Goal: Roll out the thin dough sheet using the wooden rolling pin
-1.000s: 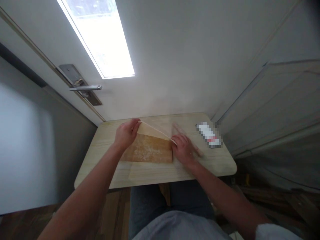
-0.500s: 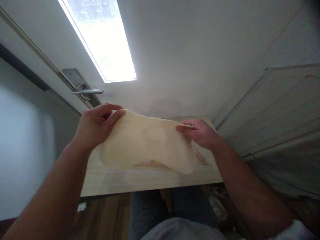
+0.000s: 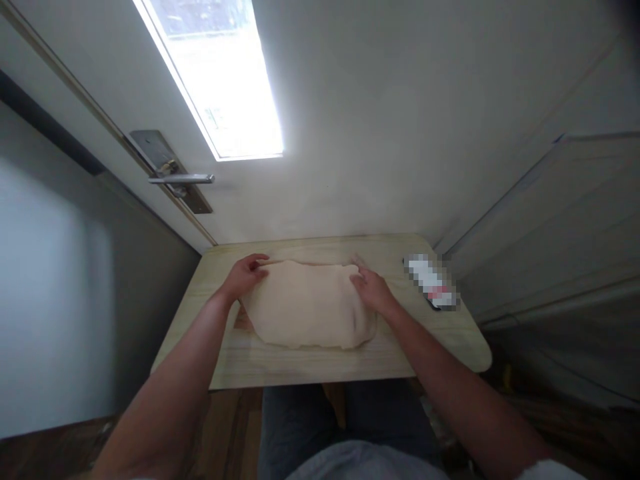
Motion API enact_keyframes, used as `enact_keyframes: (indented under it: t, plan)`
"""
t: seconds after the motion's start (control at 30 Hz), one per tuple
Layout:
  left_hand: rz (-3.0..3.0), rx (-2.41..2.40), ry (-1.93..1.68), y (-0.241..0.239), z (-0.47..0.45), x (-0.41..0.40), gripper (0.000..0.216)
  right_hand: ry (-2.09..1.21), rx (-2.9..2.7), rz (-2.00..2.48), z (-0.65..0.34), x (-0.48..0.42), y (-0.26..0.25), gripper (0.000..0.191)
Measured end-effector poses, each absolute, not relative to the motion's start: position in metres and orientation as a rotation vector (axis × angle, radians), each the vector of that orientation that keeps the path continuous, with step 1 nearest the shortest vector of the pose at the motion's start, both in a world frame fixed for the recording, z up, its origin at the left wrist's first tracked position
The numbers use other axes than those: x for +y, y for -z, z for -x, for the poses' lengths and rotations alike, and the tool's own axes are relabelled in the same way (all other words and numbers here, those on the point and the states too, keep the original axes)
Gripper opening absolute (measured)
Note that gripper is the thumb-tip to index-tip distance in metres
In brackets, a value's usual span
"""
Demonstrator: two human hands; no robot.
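A soft cream-coloured sheet, which looks like cloth, is spread low over the wooden table with its near edge toward me. My left hand pinches its far left corner between thumb and fingers. The far right corner is gripped by my right hand, thumb on top. Along the right side a second pale layer shows, with a small dark mark. Something brownish peeks out from beneath the left side; what it is I cannot make out.
The light wooden table stands against a white door with a metal handle and a bright glass pane. On the table's right lies a blurred-out, phone-like object. My legs are under the near edge.
Both hands have lowered the cream sheet from a raised, tilted hold down toward the table. The view has shifted, and the phone-like object at right now shows.
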State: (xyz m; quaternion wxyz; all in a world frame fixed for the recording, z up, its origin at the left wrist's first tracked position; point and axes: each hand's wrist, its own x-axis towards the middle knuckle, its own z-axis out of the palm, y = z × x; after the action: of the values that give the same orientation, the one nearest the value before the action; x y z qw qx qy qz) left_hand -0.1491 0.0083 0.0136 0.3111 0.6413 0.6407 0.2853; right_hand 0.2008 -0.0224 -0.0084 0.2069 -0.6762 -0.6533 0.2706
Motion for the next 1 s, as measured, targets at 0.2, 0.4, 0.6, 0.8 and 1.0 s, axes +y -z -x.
enact_keyframes:
  t: [0.2, 0.4, 0.6, 0.8, 1.0]
  plan:
    - [-1.611, 1.780, -0.871, -0.012, 0.148, 0.009, 0.056, -0.749, -1.752, 1.893, -0.193, -0.016, 0.012, 0.031]
    - [-1.525, 1.805, -0.858, -0.006, 0.162, -0.008, 0.051, -0.763, -1.772, 1.910, -0.191, -0.014, 0.012, 0.031]
    - [-1.346, 1.720, -0.967, -0.002, 0.163, -0.030, 0.049, -0.754, -1.819, 1.966, -0.196, -0.010, 0.010, 0.033]
    - [-1.247, 1.644, -1.034, 0.002, 0.139, -0.045, 0.046, -0.734, -1.856, 1.977, -0.208, -0.002, -0.001, 0.042]
    - [-1.106, 1.723, -1.051, -0.017, 0.156, -0.069, 0.051, -0.828, -1.952, 1.919, -0.201, 0.001, -0.005, 0.030]
